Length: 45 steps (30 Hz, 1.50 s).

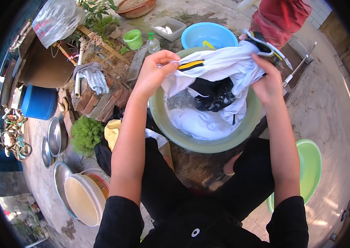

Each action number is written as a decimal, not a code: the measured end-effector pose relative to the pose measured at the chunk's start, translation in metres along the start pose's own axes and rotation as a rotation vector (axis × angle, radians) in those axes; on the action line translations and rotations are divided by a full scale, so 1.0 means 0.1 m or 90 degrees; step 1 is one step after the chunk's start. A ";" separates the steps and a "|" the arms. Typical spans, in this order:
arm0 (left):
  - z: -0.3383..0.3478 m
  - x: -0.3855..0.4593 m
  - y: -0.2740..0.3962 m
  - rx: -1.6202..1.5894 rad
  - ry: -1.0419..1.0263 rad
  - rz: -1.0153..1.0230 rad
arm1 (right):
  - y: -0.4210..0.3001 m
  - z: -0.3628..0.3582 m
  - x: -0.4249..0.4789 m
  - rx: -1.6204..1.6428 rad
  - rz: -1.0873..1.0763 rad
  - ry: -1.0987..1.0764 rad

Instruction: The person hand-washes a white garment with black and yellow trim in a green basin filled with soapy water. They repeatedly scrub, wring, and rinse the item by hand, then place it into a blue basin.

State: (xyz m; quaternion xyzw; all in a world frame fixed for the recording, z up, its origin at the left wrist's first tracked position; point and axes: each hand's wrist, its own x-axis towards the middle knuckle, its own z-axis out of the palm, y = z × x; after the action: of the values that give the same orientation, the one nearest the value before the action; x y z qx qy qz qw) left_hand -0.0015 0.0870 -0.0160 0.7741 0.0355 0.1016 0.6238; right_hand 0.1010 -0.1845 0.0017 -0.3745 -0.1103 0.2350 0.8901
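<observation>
A white garment with black parts and a yellow-and-black stripe is stretched between my two hands over a green plastic basin. My left hand pinches its edge beside the stripe. At the other end my right hand grips the bunched cloth, and a black, white and yellow part stands up beyond it. The garment's lower folds hang into the basin, where soapy water surrounds more wet white cloth. Whether that cloth belongs to the same garment, I cannot tell.
Beyond the basin stand a blue basin, a pump bottle, a small green bucket and a grey plastic tub. A light green basin lies at the right. Metal bowls and a lidded bucket stand at the left.
</observation>
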 end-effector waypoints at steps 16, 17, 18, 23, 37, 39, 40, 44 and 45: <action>1.17 -0.20 -1.09 0.767 -0.360 -0.086 | 1.26 -0.50 -0.18 -1.385 0.130 -0.091; 1.16 -0.18 -1.23 0.765 -0.356 -0.077 | 1.31 -0.48 -0.15 -1.399 0.145 -0.080; 1.17 -0.12 -1.22 0.747 -0.430 -0.147 | 1.32 -0.49 -0.12 -1.399 0.163 -0.090; 1.18 0.02 -1.12 0.645 -0.571 -0.296 | 1.44 -0.71 0.05 -1.408 0.196 -0.075; 1.20 -0.37 -0.45 -0.117 0.009 0.045 | 0.34 0.80 0.57 -0.420 0.070 0.075; 1.14 -0.42 -0.49 -0.139 -0.003 0.042 | 0.08 1.38 0.44 -0.230 0.053 0.095; 1.18 -0.41 -0.43 -0.151 0.014 0.053 | -0.01 1.44 0.56 -0.154 0.042 0.055; 1.05 -0.28 -0.27 -0.176 0.114 -0.027 | -0.52 1.98 0.65 0.057 0.046 -0.048; 1.11 -0.13 -0.18 -0.190 0.119 -0.070 | -0.62 1.75 1.09 0.073 0.053 -0.153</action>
State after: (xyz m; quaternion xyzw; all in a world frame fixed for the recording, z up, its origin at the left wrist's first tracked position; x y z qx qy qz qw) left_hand 0.0092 -0.0177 -0.0574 0.6568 0.1199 0.1434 0.7306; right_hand 0.1505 -0.0597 0.1701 -0.2965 -0.1869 0.3211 0.8798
